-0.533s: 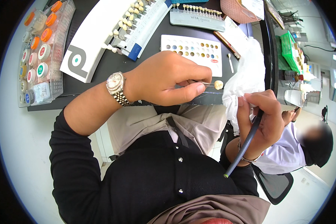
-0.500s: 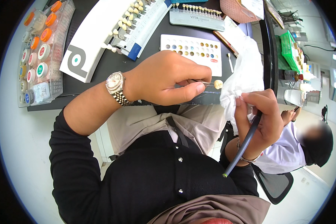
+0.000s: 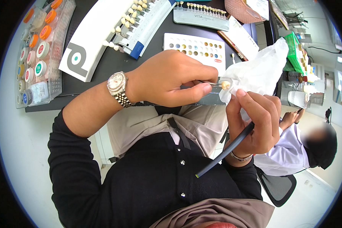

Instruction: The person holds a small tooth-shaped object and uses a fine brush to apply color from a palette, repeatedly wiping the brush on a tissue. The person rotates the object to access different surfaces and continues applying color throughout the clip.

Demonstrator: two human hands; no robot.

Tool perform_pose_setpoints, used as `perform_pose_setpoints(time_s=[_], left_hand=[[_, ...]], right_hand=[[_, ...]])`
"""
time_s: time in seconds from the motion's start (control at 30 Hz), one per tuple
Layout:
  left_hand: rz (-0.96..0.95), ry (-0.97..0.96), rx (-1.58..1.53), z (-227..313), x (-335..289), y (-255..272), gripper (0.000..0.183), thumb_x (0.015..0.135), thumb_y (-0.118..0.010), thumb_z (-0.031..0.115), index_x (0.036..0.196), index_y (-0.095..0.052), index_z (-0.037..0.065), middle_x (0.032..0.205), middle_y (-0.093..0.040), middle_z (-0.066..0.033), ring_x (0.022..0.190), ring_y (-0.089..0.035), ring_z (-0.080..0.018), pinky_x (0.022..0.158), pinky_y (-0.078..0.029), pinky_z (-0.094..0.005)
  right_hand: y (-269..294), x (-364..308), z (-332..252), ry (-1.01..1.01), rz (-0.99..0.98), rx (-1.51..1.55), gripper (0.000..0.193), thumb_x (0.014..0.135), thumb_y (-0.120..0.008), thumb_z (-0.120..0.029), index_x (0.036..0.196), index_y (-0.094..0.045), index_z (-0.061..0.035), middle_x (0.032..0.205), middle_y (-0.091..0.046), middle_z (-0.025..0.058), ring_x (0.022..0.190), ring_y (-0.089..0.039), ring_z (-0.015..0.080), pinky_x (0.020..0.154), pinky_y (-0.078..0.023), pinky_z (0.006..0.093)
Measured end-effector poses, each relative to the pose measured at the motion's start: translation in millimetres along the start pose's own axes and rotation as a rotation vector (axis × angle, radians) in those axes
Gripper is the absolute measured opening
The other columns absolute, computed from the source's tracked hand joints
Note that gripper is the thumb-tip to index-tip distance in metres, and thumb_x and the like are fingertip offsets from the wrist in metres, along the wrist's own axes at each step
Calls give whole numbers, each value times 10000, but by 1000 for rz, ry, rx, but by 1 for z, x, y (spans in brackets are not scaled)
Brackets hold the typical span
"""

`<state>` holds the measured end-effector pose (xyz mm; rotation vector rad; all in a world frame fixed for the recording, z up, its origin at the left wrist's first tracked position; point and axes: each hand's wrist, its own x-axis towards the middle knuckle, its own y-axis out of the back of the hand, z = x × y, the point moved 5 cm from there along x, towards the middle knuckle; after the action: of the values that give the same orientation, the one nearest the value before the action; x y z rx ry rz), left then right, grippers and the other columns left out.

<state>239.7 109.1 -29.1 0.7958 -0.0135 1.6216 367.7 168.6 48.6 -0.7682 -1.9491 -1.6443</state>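
My left hand [image 3: 178,81] is closed round a thin metal instrument [image 3: 215,84], likely tweezers, most of it hidden by the fingers. At its tip sits a yellowish-white dental crown [image 3: 225,84]. My right hand [image 3: 256,121] pinches a crumpled white tissue [image 3: 256,72], which spreads behind and beside the crown. A slim dark-grey handle [image 3: 226,150], like a brush's, also runs through this hand, its greenish end pointing down toward me. The handle's other end is hidden by the fingers and tissue. Whether the tissue touches the crown, I cannot tell.
On the dark table [image 3: 155,49] lie a white palette with coloured wells [image 3: 195,60], a grey shade guide [image 3: 200,22] and a larger tooth-shade holder [image 3: 138,43]. A clear tray of jars [image 3: 38,64] stands left. At right sits another person [image 3: 288,148].
My right hand has turned and shifted left, bringing the tissue up behind the crown. The dark handle's lower end has swung left. My left hand has barely moved; the crown has rotated.
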Motion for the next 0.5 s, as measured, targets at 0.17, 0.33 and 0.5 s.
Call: perform_pose_setpoints(time_s=[0.17,0.33,0.5], left_hand=[[5,8,2,1,0,0,184,776,-486,180,860,-542,26,576,-488,-110,521,-504,-277,498,-389,-351],[-6,12,6,0,0,-1,181,776,-487,176,863,-544,28,580,-496,-113,522,-509,-277,498,-392,-348],[-1,13,11,-1,0,-1,178,779,-484,175,861,-543,28,591,-508,-118,525,-513,-276,501,-395,-346]], right_hand=[[1,0,1,55,5,-24,336,531,-706,38,853,-646,-36,734,-583,33,590,-476,163,552,-353,256],[-1,-3,5,26,72,33,381,532,-698,63,897,-653,-35,746,-577,35,595,-481,160,539,-357,254],[-1,-7,6,-20,46,24,358,557,-704,55,901,-654,-34,749,-593,48,597,-498,160,544,-364,256]])
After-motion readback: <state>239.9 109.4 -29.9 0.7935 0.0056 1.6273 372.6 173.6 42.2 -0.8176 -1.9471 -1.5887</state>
